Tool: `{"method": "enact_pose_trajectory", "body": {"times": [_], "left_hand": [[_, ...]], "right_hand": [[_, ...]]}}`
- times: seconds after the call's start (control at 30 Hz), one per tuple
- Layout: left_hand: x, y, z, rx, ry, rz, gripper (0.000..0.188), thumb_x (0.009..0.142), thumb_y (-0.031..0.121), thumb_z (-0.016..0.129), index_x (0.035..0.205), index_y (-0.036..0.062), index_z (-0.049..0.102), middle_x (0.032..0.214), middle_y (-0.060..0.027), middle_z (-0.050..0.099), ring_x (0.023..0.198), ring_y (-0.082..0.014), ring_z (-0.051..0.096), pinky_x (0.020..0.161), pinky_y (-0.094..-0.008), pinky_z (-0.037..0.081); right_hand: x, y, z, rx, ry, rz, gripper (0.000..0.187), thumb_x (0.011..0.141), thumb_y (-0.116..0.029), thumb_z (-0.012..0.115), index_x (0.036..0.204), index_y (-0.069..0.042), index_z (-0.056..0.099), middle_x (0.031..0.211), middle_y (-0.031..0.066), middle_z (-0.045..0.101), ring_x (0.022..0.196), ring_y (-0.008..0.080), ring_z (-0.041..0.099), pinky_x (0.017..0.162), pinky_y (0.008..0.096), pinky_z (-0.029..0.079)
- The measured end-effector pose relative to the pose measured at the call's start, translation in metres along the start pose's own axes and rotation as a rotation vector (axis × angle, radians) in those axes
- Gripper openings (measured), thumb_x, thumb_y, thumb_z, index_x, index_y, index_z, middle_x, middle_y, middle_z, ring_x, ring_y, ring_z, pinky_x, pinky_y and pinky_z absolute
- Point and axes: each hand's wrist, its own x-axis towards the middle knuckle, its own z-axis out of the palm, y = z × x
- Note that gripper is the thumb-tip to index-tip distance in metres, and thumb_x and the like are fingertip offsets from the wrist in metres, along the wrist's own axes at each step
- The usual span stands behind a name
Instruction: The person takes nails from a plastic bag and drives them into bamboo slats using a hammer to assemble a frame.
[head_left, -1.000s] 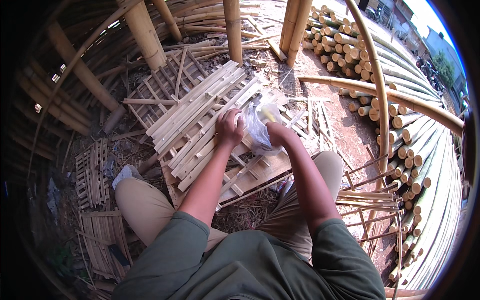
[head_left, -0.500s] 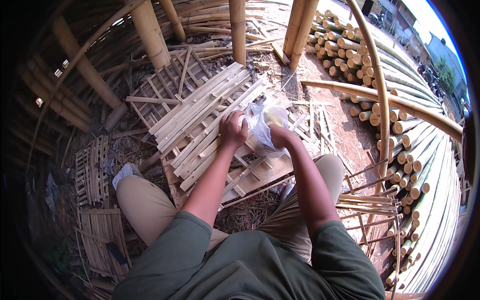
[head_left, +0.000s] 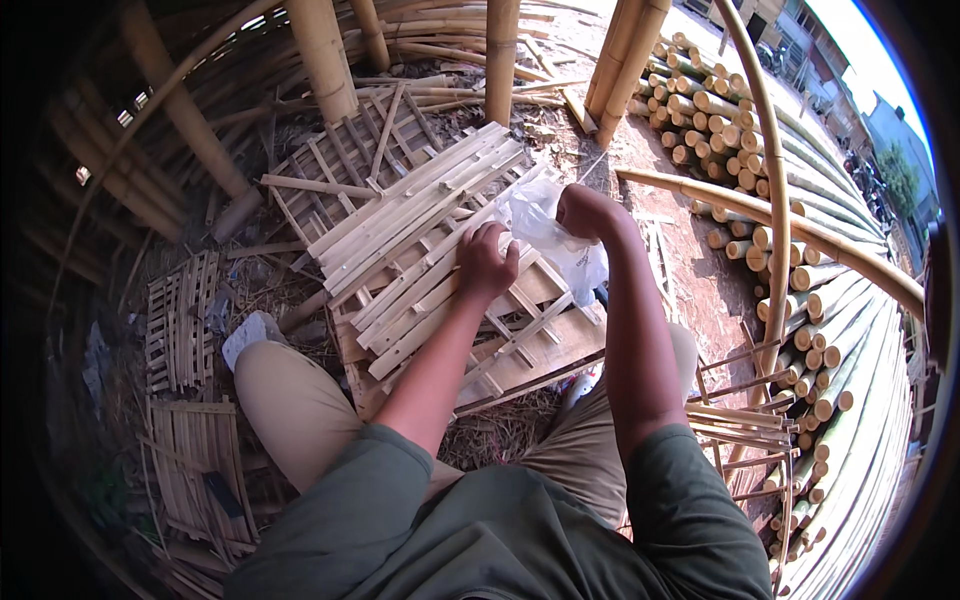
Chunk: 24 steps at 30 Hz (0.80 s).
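Observation:
Between my hands hangs a thin, whitish see-through plastic bag, crumpled, its lower part drooping toward my right forearm. My right hand is closed in a fist on the bag's upper right side. On the bag's left edge, the curled fingers of my left hand are closed; a bit of white shows at their tips, though what they pinch is partly hidden. Under both hands lies a slatted bamboo frame with long strips across short crosspieces. It rests on a flat wooden board in front of my knees.
Bamboo posts rise beyond the frame. A large stack of cut bamboo poles fills the right, with a curved bamboo pole before it. More slatted pieces lie at left. Bundled strips sit by my right knee.
My right hand has lifted out of the bag's side and moved up and right, drawing the bag with it. My left hand stays near the bag's left edge. The whole view has shifted slightly.

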Motion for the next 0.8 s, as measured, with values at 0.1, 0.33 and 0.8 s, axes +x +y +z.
{"method": "enact_pose_trajectory", "body": {"times": [0.1, 0.33, 0.8], "left_hand": [[-0.004, -0.018, 0.000, 0.148, 0.083, 0.028, 0.035, 0.083, 0.027, 0.056, 0.109, 0.0039, 0.060, 0.114, -0.0153, 0.064, 0.112, -0.0323, 0.057, 0.108, -0.0493, 0.031], [0.000, -0.009, -0.001, -0.006, 0.127, 0.044, 0.019, 0.078, 0.016, 0.060, 0.094, 0.0057, 0.057, 0.098, -0.0155, 0.060, 0.100, -0.0370, 0.055, 0.091, -0.0472, 0.041], [-0.003, -0.002, -0.011, -0.139, -0.222, -0.288, 0.046, 0.081, 0.038, 0.066, 0.111, 0.0033, 0.059, 0.115, -0.0233, 0.061, 0.112, -0.0383, 0.055, 0.094, -0.0464, 0.043]], "right_hand": [[0.015, -0.025, -0.007, -0.057, 0.027, -0.005, 0.012, 0.072, -0.007, 0.063, 0.077, 0.002, 0.070, 0.067, 0.0200, 0.065, 0.061, 0.0272, 0.066, 0.058, 0.0400, 0.050], [0.044, -0.078, -0.035, 0.161, 0.530, -0.118, 0.015, 0.075, -0.013, 0.072, 0.086, -0.003, 0.073, 0.082, 0.0194, 0.070, 0.079, 0.0339, 0.069, 0.075, 0.0413, 0.054], [0.119, -0.138, 0.076, 0.214, 0.259, -0.160, 0.010, 0.072, -0.023, 0.075, 0.077, -0.014, 0.074, 0.079, 0.0111, 0.071, 0.077, 0.0300, 0.069, 0.070, 0.0393, 0.055]]}}
